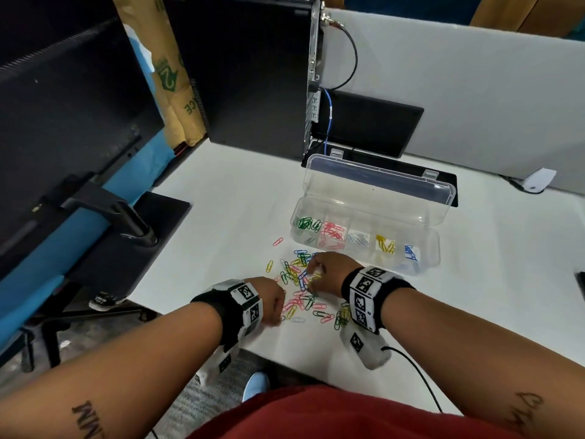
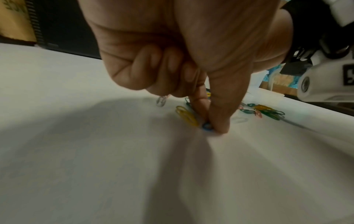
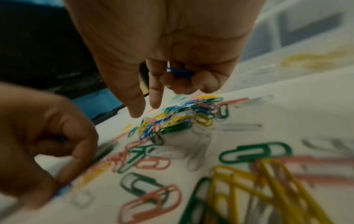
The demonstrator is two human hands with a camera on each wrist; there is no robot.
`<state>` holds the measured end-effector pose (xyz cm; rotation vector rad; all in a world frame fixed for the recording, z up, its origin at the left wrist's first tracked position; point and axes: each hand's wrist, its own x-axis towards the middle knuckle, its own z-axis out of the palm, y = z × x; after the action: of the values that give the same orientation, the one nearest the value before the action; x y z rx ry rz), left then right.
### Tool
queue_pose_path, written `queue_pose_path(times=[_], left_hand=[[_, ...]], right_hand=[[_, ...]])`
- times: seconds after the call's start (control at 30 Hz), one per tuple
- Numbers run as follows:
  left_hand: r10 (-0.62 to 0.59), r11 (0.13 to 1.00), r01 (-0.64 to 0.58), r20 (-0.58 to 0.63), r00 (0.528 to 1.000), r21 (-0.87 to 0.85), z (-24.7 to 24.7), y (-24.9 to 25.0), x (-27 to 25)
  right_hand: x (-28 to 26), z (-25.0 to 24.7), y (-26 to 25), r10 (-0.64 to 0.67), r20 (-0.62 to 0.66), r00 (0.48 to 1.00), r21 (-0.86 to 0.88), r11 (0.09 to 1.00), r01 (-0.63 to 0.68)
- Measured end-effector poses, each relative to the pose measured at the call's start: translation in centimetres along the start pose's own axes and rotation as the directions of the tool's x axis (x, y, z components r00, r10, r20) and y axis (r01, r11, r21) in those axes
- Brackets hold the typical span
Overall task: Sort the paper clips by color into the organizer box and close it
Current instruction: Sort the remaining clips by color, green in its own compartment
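Note:
A loose pile of coloured paper clips (image 1: 300, 289) lies on the white table (image 1: 221, 191). Behind it to the right the clear organizer box (image 1: 424, 248) stands with its lid (image 1: 380, 188) up; its compartments hold green, pink, pale, yellow and blue clips. At the pile's near left edge my left hand (image 1: 277, 312) pinches a blue clip (image 2: 206, 127) against the table between thumb and index, beside a yellow clip (image 2: 186, 116). Over the pile's far side my right hand (image 3: 146, 108) holds blue clips (image 3: 180, 73) in its curled fingers, thumb and index pointing down.
A monitor (image 1: 63, 137) on a black base (image 1: 152, 223) fills the left. A black computer tower (image 1: 253, 74) and a grey partition (image 1: 459, 90) stand behind the box. A black cable (image 1: 414, 375) trails over the table's near edge at my right wrist.

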<state>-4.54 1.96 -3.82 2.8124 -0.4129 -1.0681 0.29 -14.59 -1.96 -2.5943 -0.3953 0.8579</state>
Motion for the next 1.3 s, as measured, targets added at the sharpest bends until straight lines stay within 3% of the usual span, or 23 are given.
queue_pose_path(times=[0.27, 0.4, 0.57, 0.8, 1.03, 1.3], left_hand=[[0.009, 0.999, -0.013, -0.094, 0.996, -0.051, 0.6, -0.8, -0.6], [0.027, 0.977, -0.051, -0.119, 0.993, -0.207, -0.3, -1.9, -0.7], [-0.049, 0.925, -0.026, -0.187, 0.981, -0.379, -2.7, -3.7, -0.5], [-0.09, 0.904, -0.01, -0.213, 0.973, -0.427, -4.9, -5.5, 0.2], [-0.054, 0.911, -0.044, -0.225, 0.973, -0.409, -5.9, -5.2, 1.3], [-0.046, 0.899, -0.034, -0.172, 0.984, -0.436, -6.4, -4.7, 2.1]], right_hand=[[1.7, 0.8, -0.9, -0.063, 0.036, 0.997, -0.282, 0.957, 0.071], [1.9, 1.0, -1.1, -0.069, 0.007, 0.998, -0.271, 0.96, 0.068], [2.3, 0.9, -1.1, -0.065, 0.024, 0.998, -0.253, 0.965, 0.069], [2.6, 1.1, -1.5, -0.086, 0.031, 0.996, -0.295, 0.951, 0.091], [2.7, 1.5, -2.0, -0.081, 0.037, 0.996, -0.386, 0.918, 0.089], [1.7, 1.1, -1.8, 0.05, 0.085, 0.995, -0.356, 0.934, -0.016]])
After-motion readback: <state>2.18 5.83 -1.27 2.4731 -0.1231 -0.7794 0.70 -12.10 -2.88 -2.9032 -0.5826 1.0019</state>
